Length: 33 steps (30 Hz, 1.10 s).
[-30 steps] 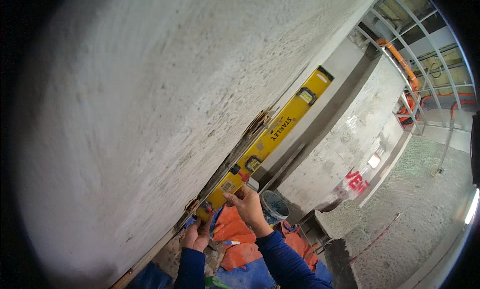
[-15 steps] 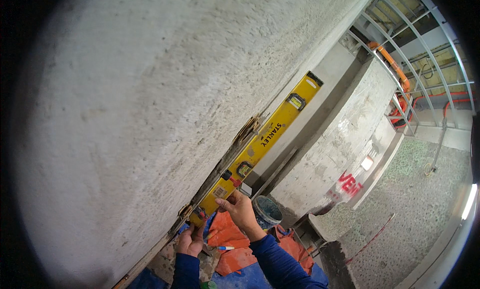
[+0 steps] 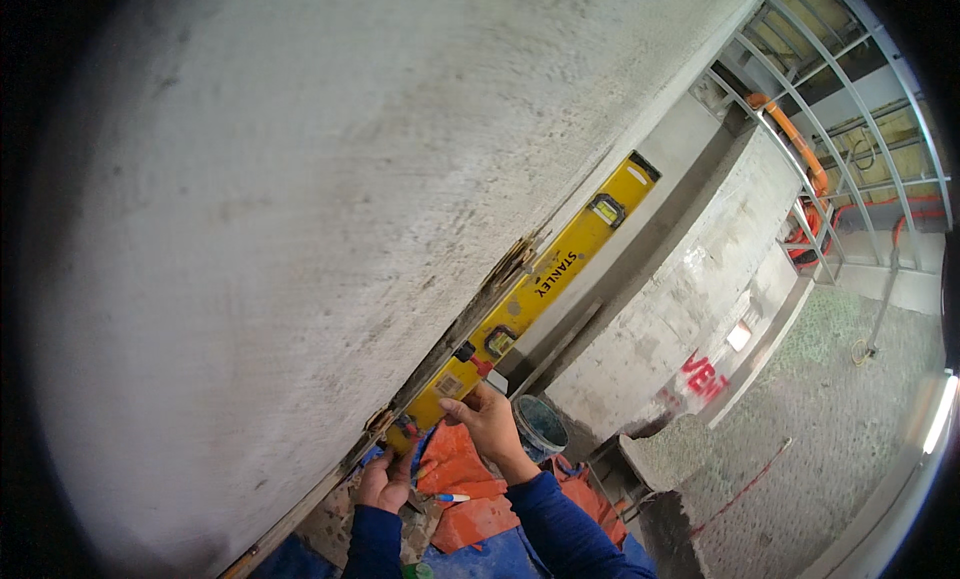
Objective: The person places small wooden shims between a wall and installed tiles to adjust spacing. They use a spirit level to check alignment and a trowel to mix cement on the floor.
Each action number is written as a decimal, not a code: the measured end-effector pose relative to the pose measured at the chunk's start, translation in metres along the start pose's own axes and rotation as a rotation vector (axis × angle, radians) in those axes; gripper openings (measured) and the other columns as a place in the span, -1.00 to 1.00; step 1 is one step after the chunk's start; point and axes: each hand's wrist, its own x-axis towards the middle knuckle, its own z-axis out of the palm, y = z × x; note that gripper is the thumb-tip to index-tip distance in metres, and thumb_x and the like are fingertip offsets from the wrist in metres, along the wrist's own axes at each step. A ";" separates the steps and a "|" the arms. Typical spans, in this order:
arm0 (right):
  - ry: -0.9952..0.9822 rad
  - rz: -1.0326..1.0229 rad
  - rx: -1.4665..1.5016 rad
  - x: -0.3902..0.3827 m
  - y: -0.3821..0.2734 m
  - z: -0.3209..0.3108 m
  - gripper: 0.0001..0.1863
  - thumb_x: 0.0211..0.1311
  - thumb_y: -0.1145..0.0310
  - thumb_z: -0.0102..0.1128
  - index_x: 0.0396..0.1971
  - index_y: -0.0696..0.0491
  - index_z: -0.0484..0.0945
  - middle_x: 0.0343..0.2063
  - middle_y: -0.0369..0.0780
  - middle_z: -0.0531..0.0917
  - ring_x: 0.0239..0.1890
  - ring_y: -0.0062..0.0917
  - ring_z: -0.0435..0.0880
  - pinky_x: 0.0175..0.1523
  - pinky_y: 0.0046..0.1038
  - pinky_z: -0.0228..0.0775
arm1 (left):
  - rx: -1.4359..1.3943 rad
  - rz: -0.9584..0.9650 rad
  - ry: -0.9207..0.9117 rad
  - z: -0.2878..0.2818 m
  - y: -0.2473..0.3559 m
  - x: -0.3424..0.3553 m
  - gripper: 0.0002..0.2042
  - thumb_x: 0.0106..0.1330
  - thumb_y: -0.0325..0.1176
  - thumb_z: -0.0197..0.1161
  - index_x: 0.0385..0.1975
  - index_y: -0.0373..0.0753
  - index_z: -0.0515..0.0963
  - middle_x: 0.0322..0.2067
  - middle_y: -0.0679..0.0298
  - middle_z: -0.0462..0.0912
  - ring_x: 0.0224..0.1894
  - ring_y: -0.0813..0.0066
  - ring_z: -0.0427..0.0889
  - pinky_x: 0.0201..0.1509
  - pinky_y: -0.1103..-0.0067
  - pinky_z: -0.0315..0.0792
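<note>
Pale rough wall (image 3: 300, 229), metal framework (image 3: 888, 45), orange pipe (image 3: 797, 141), bright tube light (image 3: 941, 415).

At upper left, the wall (image 3: 300, 229) is showing a matt, gritty, cement-like face. The yellow spirit level (image 3: 525, 301) at centre is looking smooth and painted, smudged with grime. At lower centre, the orange sheet (image 3: 475, 519) is creasing like dusty tarpaulin; the blue sleeves (image 3: 572, 534) are looking like matt cloth. At upper right, the orange pipe (image 3: 795, 139) is resembling smooth plastic.
</note>
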 end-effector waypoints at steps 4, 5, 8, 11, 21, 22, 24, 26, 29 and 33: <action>-0.002 0.010 -0.052 0.000 -0.002 0.000 -0.63 0.39 0.38 0.34 0.07 0.27 0.55 -0.23 -0.17 0.76 -0.30 -0.57 0.74 -0.19 -0.47 0.63 | -0.016 -0.020 0.001 -0.002 0.000 0.001 -0.67 0.56 -0.54 -0.03 0.26 -0.45 0.40 0.16 -0.07 0.57 0.20 0.01 0.59 0.33 0.15 0.57; -0.016 -0.019 -0.039 0.000 -0.002 0.000 -0.63 0.39 0.37 0.34 0.06 0.27 0.55 -0.23 -0.16 0.76 -0.30 -0.56 0.75 -0.19 -0.47 0.63 | -0.019 -0.012 0.023 -0.002 0.000 0.000 -0.67 0.56 -0.53 -0.03 0.26 -0.45 0.40 0.16 -0.07 0.57 0.20 0.01 0.59 0.32 0.15 0.57; -0.033 0.010 -0.048 0.000 -0.002 -0.002 -0.63 0.39 0.33 0.34 0.03 0.27 0.54 -0.24 -0.14 0.75 -0.32 -0.55 0.75 -0.19 -0.46 0.64 | -0.004 -0.012 0.012 -0.002 0.000 0.001 -0.68 0.58 -0.51 -0.03 0.24 -0.46 0.41 0.18 -0.09 0.55 0.20 0.02 0.59 0.29 0.15 0.59; -0.010 0.012 -0.172 0.001 0.000 -0.003 -0.64 0.39 0.33 0.34 0.00 0.27 0.53 -0.27 -0.14 0.75 -0.33 -0.55 0.76 -0.20 -0.46 0.64 | -0.019 -0.006 -0.023 -0.002 0.000 0.003 -0.68 0.58 -0.52 -0.05 0.24 -0.47 0.41 0.17 -0.10 0.56 0.20 0.01 0.60 0.30 0.14 0.59; -0.040 0.014 -0.095 0.006 0.009 -0.001 -0.65 0.43 0.32 0.27 0.03 0.26 0.52 -0.23 -0.09 0.75 -0.30 -0.53 0.75 -0.20 -0.39 0.63 | -0.019 -0.066 -0.049 -0.003 0.004 0.006 -0.65 0.61 -0.44 -0.07 0.31 -0.41 0.35 0.23 -0.13 0.50 0.26 -0.06 0.53 0.32 0.09 0.56; -0.034 0.010 -0.088 0.006 0.008 -0.001 -0.64 0.42 0.32 0.27 0.04 0.26 0.52 -0.21 -0.09 0.75 -0.28 -0.53 0.75 -0.17 -0.39 0.63 | -0.024 -0.068 -0.038 -0.003 0.005 0.005 -0.63 0.63 -0.40 -0.11 0.34 -0.34 0.34 0.28 -0.07 0.47 0.30 -0.06 0.50 0.35 0.06 0.52; -0.030 0.016 -0.053 0.003 0.005 0.000 -0.62 0.41 0.31 0.29 0.08 0.24 0.52 -0.16 -0.08 0.75 -0.17 -0.51 0.74 -0.06 -0.40 0.61 | 0.057 -0.060 -0.119 -0.001 0.006 0.003 -0.63 0.63 -0.39 -0.13 0.35 -0.32 0.34 0.30 -0.04 0.46 0.32 -0.05 0.48 0.37 0.06 0.50; -0.004 -0.025 -0.011 0.000 0.005 0.001 -0.60 0.40 0.31 0.30 0.09 0.25 0.51 -0.14 -0.08 0.74 -0.14 -0.51 0.74 -0.03 -0.40 0.60 | 0.059 -0.100 -0.164 -0.001 0.006 0.002 -0.62 0.62 -0.43 -0.12 0.36 -0.30 0.34 0.32 -0.02 0.45 0.34 -0.04 0.45 0.40 0.06 0.46; 0.001 0.017 -0.011 -0.004 0.013 0.005 -0.56 0.36 0.34 0.34 0.12 0.26 0.50 -0.13 -0.07 0.76 -0.10 -0.47 0.75 0.00 -0.36 0.58 | 0.074 -0.057 -0.104 -0.005 0.005 0.004 -0.63 0.61 -0.47 -0.09 0.34 -0.40 0.31 0.28 -0.16 0.44 0.28 -0.08 0.52 0.35 0.15 0.54; -0.026 -0.037 -0.152 -0.004 0.033 0.018 -0.60 0.34 0.34 0.33 0.05 0.27 0.52 -0.22 0.00 0.77 -0.21 -0.28 0.80 -0.11 -0.27 0.61 | 0.133 0.081 -0.013 -0.011 0.007 0.019 -0.66 0.61 -0.44 -0.07 0.29 -0.37 0.37 0.23 -0.10 0.52 0.23 -0.02 0.57 0.28 0.16 0.59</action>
